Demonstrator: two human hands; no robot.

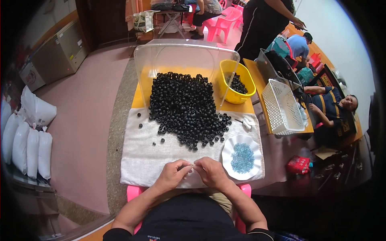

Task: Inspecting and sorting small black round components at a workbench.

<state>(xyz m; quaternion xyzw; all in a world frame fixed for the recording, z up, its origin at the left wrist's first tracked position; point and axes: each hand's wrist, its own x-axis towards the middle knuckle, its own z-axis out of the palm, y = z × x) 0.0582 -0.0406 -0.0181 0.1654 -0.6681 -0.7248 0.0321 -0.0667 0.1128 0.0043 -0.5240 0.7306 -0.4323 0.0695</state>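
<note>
The left hand point(172, 173) and right hand point(209, 172) meet at the near edge of the desk point(241, 107), fingertips pinched together around something tiny between them; it is too small to make out, perhaps one bead. Both hands hover just over the grey towel point(140, 154) that covers the near half of the desk.

On the towel, beyond the hands, lies a big heap of black beads point(183, 106), spreading back onto the bare yellow desk top. A few stray beads sit apart to the left of the heap. Just right of the right hand stands a white plate point(229, 154) with a scalloped rim, holding a small pile of blue pieces point(242, 158). A clear plastic screen point(161, 60) curves around the far side of the heap. Behind it to the right is a yellow bowl point(225, 68) with more black beads in it. A white basket point(281, 106) rests on the next desk to the right. White sacks point(28, 140) lean on the floor at far left.
</note>
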